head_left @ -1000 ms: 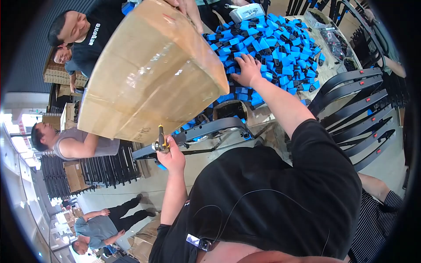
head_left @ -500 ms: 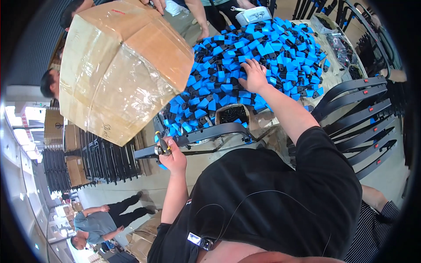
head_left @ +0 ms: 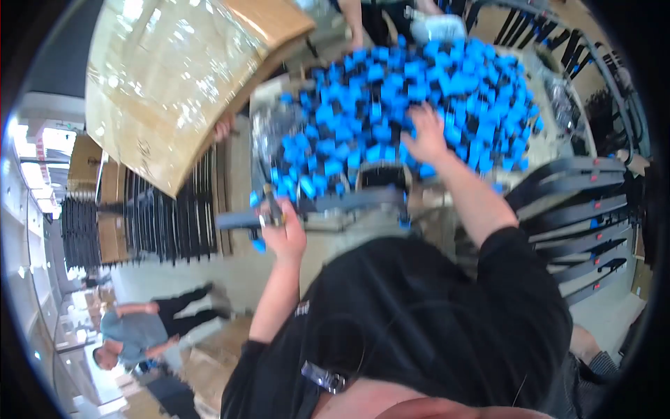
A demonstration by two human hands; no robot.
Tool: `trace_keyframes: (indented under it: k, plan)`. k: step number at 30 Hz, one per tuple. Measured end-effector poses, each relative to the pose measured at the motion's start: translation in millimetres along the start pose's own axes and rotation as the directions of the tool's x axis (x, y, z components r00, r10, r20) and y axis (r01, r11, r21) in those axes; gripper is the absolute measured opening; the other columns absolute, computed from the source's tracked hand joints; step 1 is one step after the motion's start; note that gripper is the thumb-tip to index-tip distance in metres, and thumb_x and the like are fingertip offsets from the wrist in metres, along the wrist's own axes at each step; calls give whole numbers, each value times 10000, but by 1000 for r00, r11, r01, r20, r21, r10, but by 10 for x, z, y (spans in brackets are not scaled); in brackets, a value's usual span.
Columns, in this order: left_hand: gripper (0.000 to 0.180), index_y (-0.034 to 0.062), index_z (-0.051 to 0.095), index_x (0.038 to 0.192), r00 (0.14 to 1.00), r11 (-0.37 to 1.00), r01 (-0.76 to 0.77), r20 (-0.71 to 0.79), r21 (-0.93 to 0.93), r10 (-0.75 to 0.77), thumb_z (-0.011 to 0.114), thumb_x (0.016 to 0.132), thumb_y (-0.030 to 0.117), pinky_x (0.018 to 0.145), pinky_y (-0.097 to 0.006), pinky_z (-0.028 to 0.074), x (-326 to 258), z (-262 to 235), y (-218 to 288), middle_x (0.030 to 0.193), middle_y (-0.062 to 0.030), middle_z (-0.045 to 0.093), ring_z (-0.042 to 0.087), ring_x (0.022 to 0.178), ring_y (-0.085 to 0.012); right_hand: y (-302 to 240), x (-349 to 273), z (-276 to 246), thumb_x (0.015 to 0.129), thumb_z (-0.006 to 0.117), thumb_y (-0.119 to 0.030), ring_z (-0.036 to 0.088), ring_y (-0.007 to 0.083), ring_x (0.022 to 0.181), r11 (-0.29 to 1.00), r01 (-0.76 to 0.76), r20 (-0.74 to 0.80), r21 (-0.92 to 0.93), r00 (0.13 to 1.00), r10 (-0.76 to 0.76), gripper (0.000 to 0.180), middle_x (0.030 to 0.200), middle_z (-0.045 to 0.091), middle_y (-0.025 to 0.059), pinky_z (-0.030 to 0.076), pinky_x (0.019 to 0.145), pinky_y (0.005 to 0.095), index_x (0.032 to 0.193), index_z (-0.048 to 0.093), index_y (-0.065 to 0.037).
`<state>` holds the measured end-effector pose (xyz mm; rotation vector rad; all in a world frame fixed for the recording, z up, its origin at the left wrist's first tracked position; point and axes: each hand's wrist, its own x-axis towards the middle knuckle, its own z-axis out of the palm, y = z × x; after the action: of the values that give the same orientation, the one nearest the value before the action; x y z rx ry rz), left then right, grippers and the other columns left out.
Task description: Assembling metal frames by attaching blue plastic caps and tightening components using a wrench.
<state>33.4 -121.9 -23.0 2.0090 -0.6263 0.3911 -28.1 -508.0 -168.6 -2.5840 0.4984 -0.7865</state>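
My left hand [head_left: 287, 239] is closed round a hand tool [head_left: 273, 211] with a black-and-yellow handle and a round metal part; its exact kind is blurred. Beside that hand a dark curved frame bar [head_left: 342, 202] lies along the near edge of the table. My right hand [head_left: 428, 138] rests with fingers spread on a large heap of blue-and-black plastic pieces [head_left: 363, 94]. No piece shows gripped in it. Between the heap and the bar stands a small open box [head_left: 384, 167] with dark contents.
A big taped carton [head_left: 174, 77] hangs over the table's left side, with another person's hand [head_left: 223, 128] at its edge. Dark curved frames [head_left: 579, 202] are stacked at right, more frames [head_left: 171, 209] at left. Someone in a grey shirt [head_left: 143, 328] is at lower left.
The carton has shifted up and left and tilted, uncovering the table's left end and a clear plastic bag there. The view has moved slightly; both my hands stay much where they were.
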Motion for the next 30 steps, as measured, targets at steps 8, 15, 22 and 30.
trace_keyframes:
  k: [8,15,22,30]
  plan:
    - [154,19,628,1012,981,983,181,72,-39,-178,664,965,161,752,-350,500,-86,-223,33,933,-125,650,637,819,-232,-409,-168,-253,852,765,-187,637,313,1200,843,-202,-51,498,964,261,448,1265,647,183,500,982,423,1243,599,-44]
    - [229,-12,640,1137,977,927,43,212,-372,40,692,917,24,922,-338,498,-42,-537,-100,1076,-104,680,652,996,-205,-618,-746,-697,970,660,-97,654,133,912,576,-191,-130,795,874,468,214,1025,687,53,529,817,274,1166,638,-13]
    - [220,3,672,1006,779,886,-103,516,-453,355,700,788,-1,780,-371,547,-195,-1333,-862,972,-167,684,689,867,-340,-1389,-1937,-881,979,635,-88,645,115,855,713,-336,-448,615,595,667,181,973,662,54,519,785,258,1131,609,6]
    - [320,32,683,1096,401,982,148,915,-115,46,714,916,294,741,-433,533,-496,-1513,-1384,899,-207,700,696,839,-385,-3114,-2568,-439,927,710,-99,647,127,889,391,-688,450,611,708,544,240,970,686,52,528,813,286,1130,636,5]
